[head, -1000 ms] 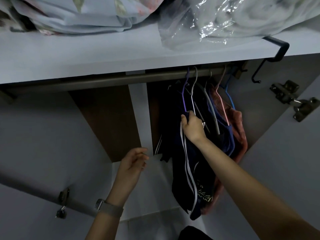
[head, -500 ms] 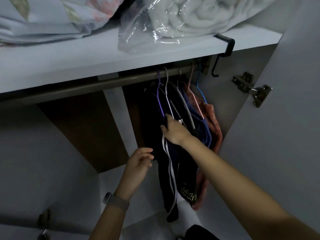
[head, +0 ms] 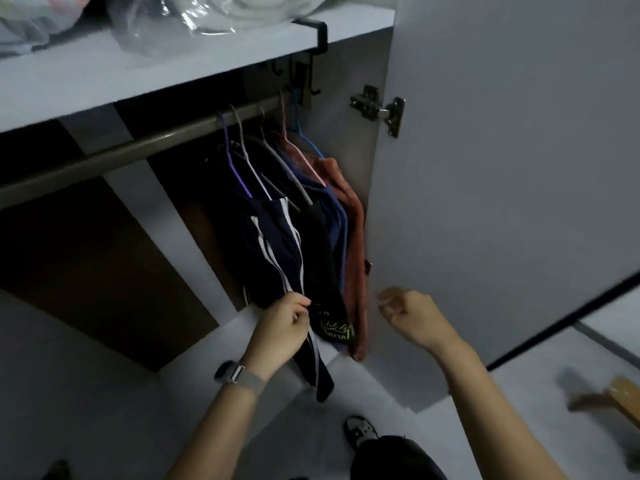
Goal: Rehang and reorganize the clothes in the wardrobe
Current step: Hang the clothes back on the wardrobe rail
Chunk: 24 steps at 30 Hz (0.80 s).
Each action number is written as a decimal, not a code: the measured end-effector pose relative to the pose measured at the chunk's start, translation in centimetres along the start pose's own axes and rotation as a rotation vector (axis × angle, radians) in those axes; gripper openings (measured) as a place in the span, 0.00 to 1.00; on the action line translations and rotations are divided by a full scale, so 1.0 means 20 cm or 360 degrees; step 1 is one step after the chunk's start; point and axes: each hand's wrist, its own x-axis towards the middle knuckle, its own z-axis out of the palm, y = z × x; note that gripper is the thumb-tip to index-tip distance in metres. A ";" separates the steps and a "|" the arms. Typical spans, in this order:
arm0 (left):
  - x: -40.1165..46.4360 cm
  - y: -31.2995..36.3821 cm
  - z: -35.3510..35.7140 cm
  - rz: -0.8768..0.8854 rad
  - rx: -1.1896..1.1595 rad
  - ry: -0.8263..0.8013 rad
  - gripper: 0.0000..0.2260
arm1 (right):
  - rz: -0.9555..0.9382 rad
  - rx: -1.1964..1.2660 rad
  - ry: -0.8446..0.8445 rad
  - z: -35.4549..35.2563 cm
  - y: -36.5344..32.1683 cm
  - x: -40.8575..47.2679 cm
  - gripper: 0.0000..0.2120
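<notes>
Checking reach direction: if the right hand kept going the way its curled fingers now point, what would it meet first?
Probably the rust-coloured hanging garment; the right hand points left toward it, empty, though depth is unclear.

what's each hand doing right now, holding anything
Left hand: pinching the navy striped garment near its lower part.
Right hand: fingers curled, holding nothing.
</notes>
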 end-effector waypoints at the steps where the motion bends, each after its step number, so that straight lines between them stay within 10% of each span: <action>1: -0.03 0.04 0.07 0.0050 0.0039 -0.0063 0.11 | 0.0081 0.0019 0.0042 0.00 0.10 -0.11 0.12; 24: -1.45 1.45 2.11 0.1751 0.0670 -0.1519 0.21 | 0.1798 0.0626 0.1412 0.09 1.66 -2.95 0.24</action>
